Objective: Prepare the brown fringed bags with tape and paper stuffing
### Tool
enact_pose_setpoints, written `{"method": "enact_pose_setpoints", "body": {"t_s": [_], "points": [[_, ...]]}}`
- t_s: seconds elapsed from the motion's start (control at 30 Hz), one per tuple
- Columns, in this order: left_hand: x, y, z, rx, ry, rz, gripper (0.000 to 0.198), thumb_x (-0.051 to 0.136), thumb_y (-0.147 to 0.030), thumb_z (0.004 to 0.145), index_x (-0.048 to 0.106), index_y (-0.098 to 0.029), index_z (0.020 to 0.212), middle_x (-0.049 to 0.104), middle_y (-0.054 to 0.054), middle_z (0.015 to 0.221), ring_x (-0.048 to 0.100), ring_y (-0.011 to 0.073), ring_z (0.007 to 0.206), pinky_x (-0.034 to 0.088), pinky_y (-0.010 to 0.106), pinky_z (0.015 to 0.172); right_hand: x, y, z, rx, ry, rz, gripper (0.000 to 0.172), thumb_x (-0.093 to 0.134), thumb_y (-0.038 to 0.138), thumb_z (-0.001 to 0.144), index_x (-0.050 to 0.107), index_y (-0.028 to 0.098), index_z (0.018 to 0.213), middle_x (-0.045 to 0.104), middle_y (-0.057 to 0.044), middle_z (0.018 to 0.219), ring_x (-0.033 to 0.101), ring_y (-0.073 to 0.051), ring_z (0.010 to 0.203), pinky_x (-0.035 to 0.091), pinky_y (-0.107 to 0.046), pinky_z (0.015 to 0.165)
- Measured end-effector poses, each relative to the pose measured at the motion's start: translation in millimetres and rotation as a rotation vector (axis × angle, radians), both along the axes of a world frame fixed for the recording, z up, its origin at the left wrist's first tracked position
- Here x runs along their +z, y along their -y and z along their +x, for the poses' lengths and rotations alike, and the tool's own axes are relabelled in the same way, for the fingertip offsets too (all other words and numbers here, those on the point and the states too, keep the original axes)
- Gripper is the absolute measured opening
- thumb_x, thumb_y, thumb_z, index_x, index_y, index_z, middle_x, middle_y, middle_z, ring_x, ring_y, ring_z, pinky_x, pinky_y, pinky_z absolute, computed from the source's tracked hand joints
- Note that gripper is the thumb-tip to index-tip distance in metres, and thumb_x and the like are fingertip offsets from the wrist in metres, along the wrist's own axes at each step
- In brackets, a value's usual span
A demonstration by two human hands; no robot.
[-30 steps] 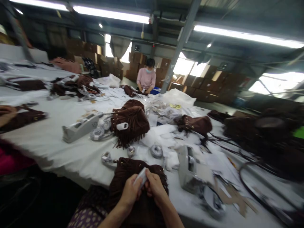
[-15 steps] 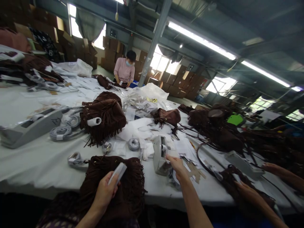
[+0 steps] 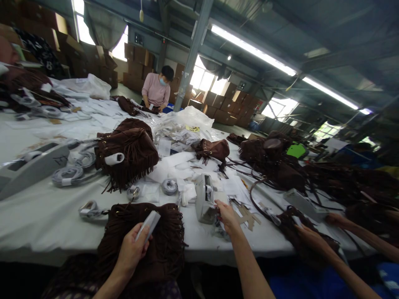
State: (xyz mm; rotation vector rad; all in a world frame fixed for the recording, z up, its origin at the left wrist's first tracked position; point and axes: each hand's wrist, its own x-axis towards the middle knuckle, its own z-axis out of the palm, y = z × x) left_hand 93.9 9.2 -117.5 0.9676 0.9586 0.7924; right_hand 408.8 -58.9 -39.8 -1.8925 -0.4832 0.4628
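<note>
A brown fringed suede bag (image 3: 157, 238) lies at the near table edge in front of me. Over it my left hand (image 3: 132, 249) is closed on a small white folded piece (image 3: 149, 223), held up at a slant. My right hand (image 3: 226, 214) reaches out to the grey tape dispenser (image 3: 203, 199) and its fingers pinch at the dispenser's near end; what they hold is too small to see. Another fringed bag (image 3: 127, 151) with a white wrapped tag sits farther back on the white table (image 3: 37, 216).
Rolls of tape (image 3: 170, 187), white paper sheets and plastic bags litter the middle. A second grey dispenser (image 3: 29, 166) lies at left. A co-worker's two hands (image 3: 311, 236) work on a dark bag at right. Another person in pink (image 3: 156, 89) stands at the far end.
My right hand left the white piece and reached right to the tape dispenser. The left hand kept the piece. My view swung right, bringing the co-worker's hands in.
</note>
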Motion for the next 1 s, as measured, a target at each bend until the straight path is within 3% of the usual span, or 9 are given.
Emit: {"method": "enact_pose_setpoints", "body": {"t_s": [0.17,0.27,0.47,0.77,1.0], "points": [[-3.8,0,0,-0.007,0.009,-0.011,0.043,0.059,-0.060,0.074,0.057,-0.017,0.080,0.048,-0.007,0.048,0.033,0.0043,0.036,0.024,0.014,0.033,-9.2,21,-1,-0.124,0.090,0.032,0.052,0.058,0.062,0.066,0.068,0.012,0.077,0.065,-0.004,0.065,0.055,-0.014,0.058,0.035,-0.024,0.049],[-3.5,1,-1,-0.001,0.004,-0.015,0.043,0.059,-0.060,0.074,0.057,-0.017,0.082,0.049,-0.006,0.051,0.036,0.0045,0.038,0.025,0.013,0.033,-16.6,31,-17,-0.080,0.088,0.033,0.053,0.066,0.063,0.061,0.070,0.012,0.071,0.064,-0.004,0.061,0.054,-0.015,0.056,0.036,-0.025,0.050],[0.7,2,-2,-0.021,0.008,-0.032,0.045,0.060,-0.062,0.072,0.056,-0.017,0.077,0.043,-0.008,0.045,0.032,0.0042,0.036,0.023,0.013,0.032,-25.7,27,-37,-0.014,0.059,0.113,0.051,0.074,0.060,0.055,0.072,0.013,0.076,0.070,-0.005,0.073,0.061,-0.020,0.071,0.046,-0.029,0.066],[-1.0,0,-2,-0.030,0.023,-0.060,0.049,0.063,-0.064,0.066,0.055,-0.018,0.078,0.043,-0.008,0.043,0.032,0.0050,0.033,0.023,0.014,0.029,-25.1,26,-32,-0.029,0.009,0.153,0.042,0.074,0.054,0.057,0.069,0.014,0.066,0.061,-0.001,0.057,0.047,-0.011,0.048,0.034,-0.024,0.046],[0.3,2,-1,0.005,0.011,-0.066,0.049,0.062,-0.063,0.068,0.058,-0.017,0.085,0.046,-0.008,0.046,0.032,0.0049,0.034,0.022,0.013,0.029,-28.9,29,-35,-0.061,-0.032,0.149,0.044,0.075,0.054,0.052,0.066,0.013,0.063,0.055,0.000,0.048,0.044,-0.010,0.044,0.032,-0.022,0.043]]}}
